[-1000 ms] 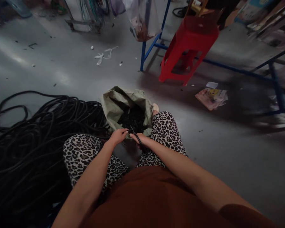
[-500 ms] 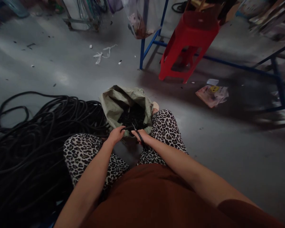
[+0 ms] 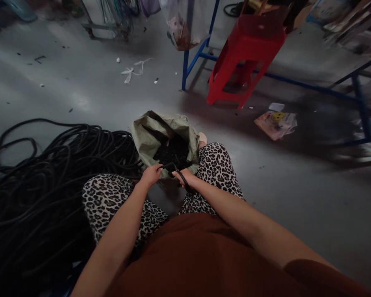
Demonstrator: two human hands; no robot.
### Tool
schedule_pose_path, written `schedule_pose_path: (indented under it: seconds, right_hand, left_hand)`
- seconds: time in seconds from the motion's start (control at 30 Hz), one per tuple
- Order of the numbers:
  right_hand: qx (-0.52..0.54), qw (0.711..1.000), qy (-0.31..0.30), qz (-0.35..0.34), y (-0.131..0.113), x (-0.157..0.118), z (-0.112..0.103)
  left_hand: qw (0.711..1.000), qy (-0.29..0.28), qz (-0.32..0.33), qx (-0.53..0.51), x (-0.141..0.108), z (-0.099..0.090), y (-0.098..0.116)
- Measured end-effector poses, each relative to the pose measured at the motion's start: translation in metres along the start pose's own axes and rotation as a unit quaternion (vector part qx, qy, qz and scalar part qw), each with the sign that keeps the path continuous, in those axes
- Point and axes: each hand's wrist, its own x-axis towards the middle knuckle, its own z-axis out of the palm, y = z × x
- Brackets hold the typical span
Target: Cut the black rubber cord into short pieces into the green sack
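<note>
Grey floor [image 3: 95, 86] bears a smiley-printed packet [image 3: 273, 125]; left fingers [image 3: 157, 167] pinch black cord [image 3: 167, 166], right fingers [image 3: 175, 174] clasp scissors [image 3: 182, 179]

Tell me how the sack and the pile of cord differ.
The sack is dull green; the pile of cord is black. The sack stands with its mouth open; the pile of cord lies in loose loops. The sack is compact, while the pile of cord spreads far wider. Both appear to rest on the floor.
</note>
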Motion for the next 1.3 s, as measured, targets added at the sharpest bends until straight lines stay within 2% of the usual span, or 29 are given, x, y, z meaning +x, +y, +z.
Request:
schedule_pose_path:
  seconds: [0.2,0.33,0.5,0.93,1.3]
  right_hand:
    - [0.017,1.0,-0.009,-0.01,-0.005,-0.008,-0.003]
    - [0.038,0.998,-0.047,-0.007,-0.009,-0.014,-0.004]
    - [0.052,0.995,-0.079,-0.014,-0.011,-0.014,0.001]
    - [0.042,0.996,-0.08,-0.021,-0.003,0.003,0.011]
    - [-0.004,0.995,-0.082,-0.059,-0.004,-0.005,0.006]
  left_hand:
    - [0.999,0.023,-0.02,-0.009,0.001,-0.001,-0.001]
    - [0.999,0.034,-0.038,-0.014,0.002,-0.002,-0.001]
    - [0.998,0.04,-0.026,-0.028,0.001,-0.001,-0.001]
    - [0.999,0.014,0.015,-0.037,-0.002,0.001,0.002]
    - [0.998,-0.008,0.034,-0.047,-0.003,0.003,0.0]
